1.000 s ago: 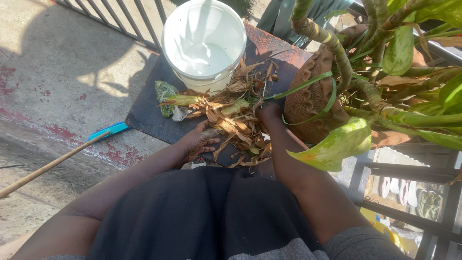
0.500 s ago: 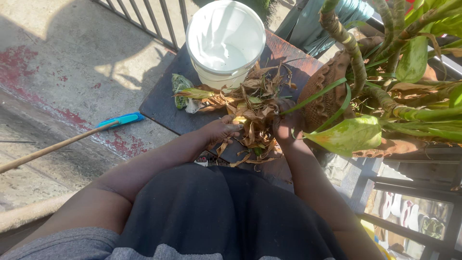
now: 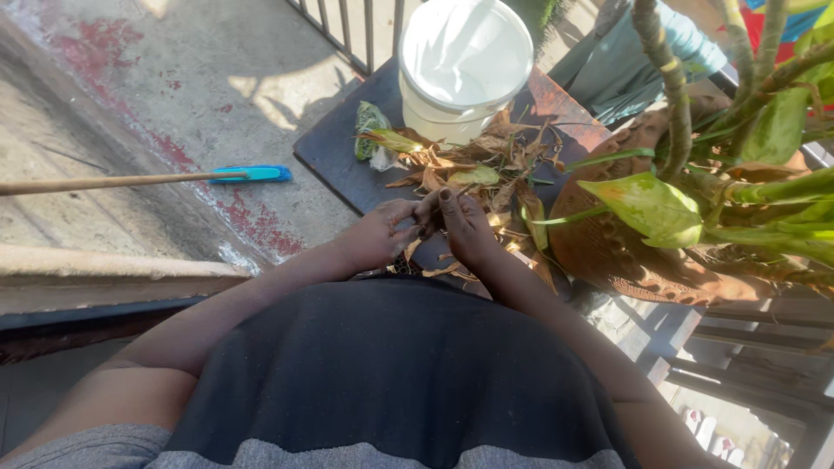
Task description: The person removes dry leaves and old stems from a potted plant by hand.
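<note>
My left hand (image 3: 380,234) and my right hand (image 3: 466,227) are pressed together over the near edge of a dark wooden table (image 3: 334,156), fingers curled and touching each other. Whether they hold any scraps is unclear. Just beyond them lies a pile of dry brown leaves (image 3: 486,165) with a few yellow-green ones mixed in. A white plastic bucket (image 3: 465,65) stands behind the pile. A crumpled green and clear plastic wrapper (image 3: 372,130) lies at the pile's left end.
A brown textured plant pot (image 3: 608,247) with thick stems and green leaves (image 3: 651,207) stands to the right. A broom with a wooden handle and blue head (image 3: 252,175) lies on the concrete floor at left. Metal railing (image 3: 347,30) runs behind the table.
Both hands have come out of the leaf pile and drawn back towards my body, meeting at the table's near edge. The view has swung left, shifting everything rightward.
</note>
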